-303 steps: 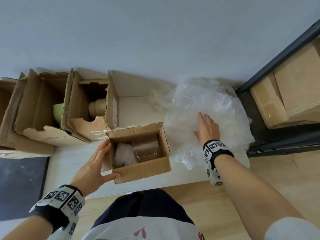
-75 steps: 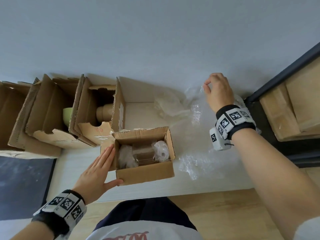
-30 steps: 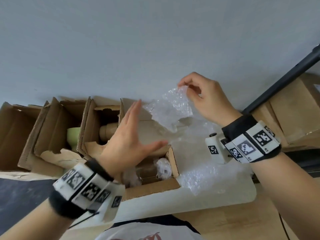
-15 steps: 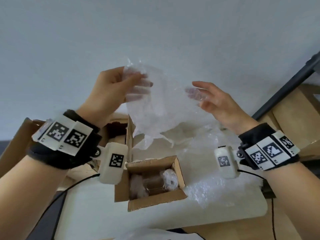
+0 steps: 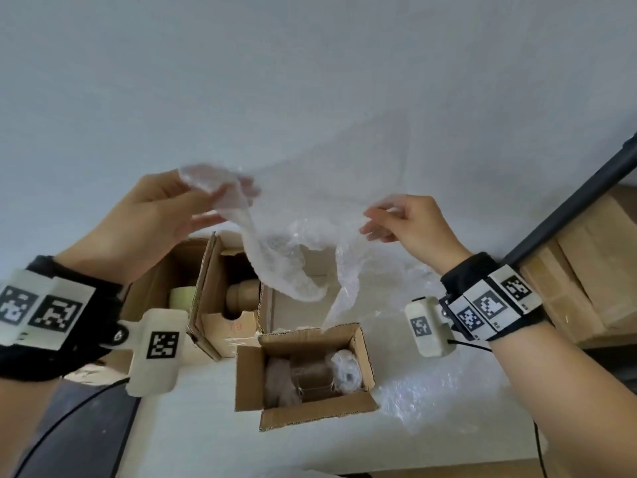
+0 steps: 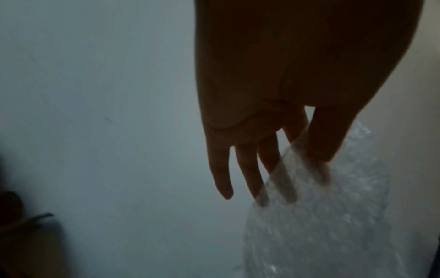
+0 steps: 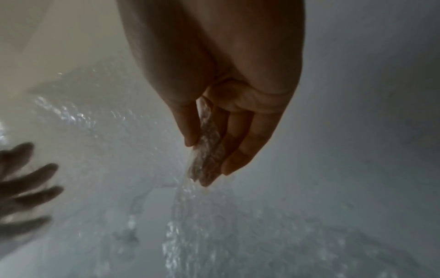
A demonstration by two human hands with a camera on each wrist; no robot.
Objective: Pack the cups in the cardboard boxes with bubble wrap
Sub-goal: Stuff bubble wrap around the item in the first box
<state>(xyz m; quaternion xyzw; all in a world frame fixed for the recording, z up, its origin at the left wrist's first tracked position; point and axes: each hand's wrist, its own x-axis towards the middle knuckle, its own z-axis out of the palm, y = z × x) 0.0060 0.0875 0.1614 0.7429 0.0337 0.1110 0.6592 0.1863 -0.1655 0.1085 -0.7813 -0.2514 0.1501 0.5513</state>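
Both hands raised over the bench: left hand pinching one end of a bubble wrap sheet, right hand pinching the other, sheet sagging between them above the small open box. In that box, near the bench's front edge, a clear cup already wedged between two wads of wrap, top padding and closing seemingly left. Toward the back-left, two open boxes with a green cup and a tan cup, apparently unwrapped; spare wrap heaped at the right end.
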